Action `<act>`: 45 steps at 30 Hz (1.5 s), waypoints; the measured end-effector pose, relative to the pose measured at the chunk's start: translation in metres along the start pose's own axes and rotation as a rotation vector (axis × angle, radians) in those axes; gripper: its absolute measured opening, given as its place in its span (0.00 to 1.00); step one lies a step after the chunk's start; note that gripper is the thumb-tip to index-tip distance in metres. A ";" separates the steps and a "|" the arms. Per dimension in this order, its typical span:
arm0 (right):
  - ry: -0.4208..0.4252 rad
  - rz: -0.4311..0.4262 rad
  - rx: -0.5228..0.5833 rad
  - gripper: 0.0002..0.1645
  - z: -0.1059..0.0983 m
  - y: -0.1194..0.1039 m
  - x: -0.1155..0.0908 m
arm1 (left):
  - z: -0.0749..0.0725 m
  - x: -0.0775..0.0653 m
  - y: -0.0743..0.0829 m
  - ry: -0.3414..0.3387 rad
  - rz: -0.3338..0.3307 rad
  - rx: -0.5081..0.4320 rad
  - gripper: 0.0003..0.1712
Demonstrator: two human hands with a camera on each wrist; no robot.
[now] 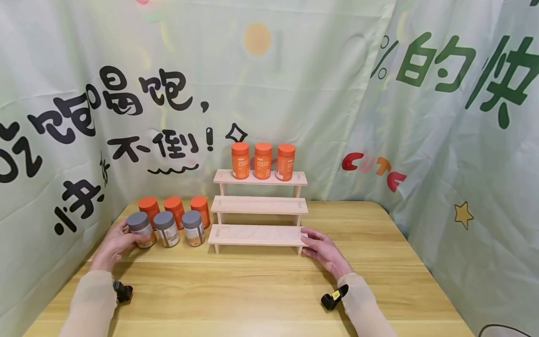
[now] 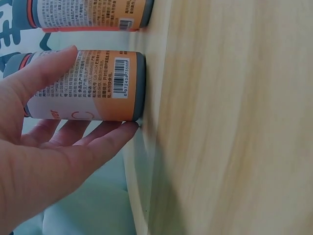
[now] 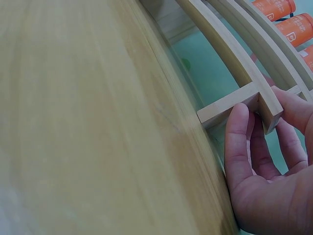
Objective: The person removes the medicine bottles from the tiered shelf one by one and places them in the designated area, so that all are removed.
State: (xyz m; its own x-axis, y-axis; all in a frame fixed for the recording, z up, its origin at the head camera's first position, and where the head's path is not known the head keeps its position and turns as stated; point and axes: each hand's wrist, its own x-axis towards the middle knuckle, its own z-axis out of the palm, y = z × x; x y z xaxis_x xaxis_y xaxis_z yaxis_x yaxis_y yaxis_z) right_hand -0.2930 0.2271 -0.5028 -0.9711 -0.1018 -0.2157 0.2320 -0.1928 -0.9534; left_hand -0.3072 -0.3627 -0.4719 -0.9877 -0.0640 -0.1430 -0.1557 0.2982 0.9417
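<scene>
My left hand [image 1: 120,241] grips a grey-lidded jar [image 1: 142,225], the leftmost of three in a front row. In the left wrist view, its thumb lies across the label of the jar [image 2: 83,88] and the fingers come round the opposite side; the base is right at the tabletop. A three-tier pale wooden display rack [image 1: 257,236] stands to the right of the jars. My right hand [image 1: 324,248] holds the right end of its lowest tier. The right wrist view shows the thumb above the board [image 3: 269,105] and fingers below, beside the leg.
Two more grey-lidded jars, a middle one [image 1: 167,229] and a right one [image 1: 193,228], stand before three orange jars [image 1: 174,208]. Three further orange jars [image 1: 263,161] stand on the top tier. A printed curtain [image 1: 294,93] hangs behind the wooden table [image 1: 236,290].
</scene>
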 end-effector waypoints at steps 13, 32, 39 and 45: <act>-0.009 -0.004 0.009 0.27 0.000 0.000 0.000 | -0.005 0.002 -0.005 0.019 0.003 -0.001 0.56; -0.006 -0.004 0.006 0.28 0.001 0.001 -0.001 | -0.003 -0.005 0.009 0.078 -0.025 0.071 0.59; -0.007 -0.001 0.010 0.29 0.001 0.001 -0.001 | 0.001 -0.012 0.027 0.216 -0.036 0.042 0.61; -0.003 -0.011 0.011 0.28 0.001 0.000 -0.002 | 0.007 -0.017 0.045 0.476 0.004 -0.165 0.38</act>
State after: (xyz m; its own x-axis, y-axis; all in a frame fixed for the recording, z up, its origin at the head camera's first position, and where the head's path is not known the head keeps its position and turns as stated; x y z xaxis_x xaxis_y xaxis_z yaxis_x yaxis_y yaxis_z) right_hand -0.2914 0.2260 -0.5020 -0.9734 -0.1027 -0.2048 0.2222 -0.2044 -0.9533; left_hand -0.2974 -0.3413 -0.4293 -0.8646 -0.5020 -0.0212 -0.1095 0.1472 0.9830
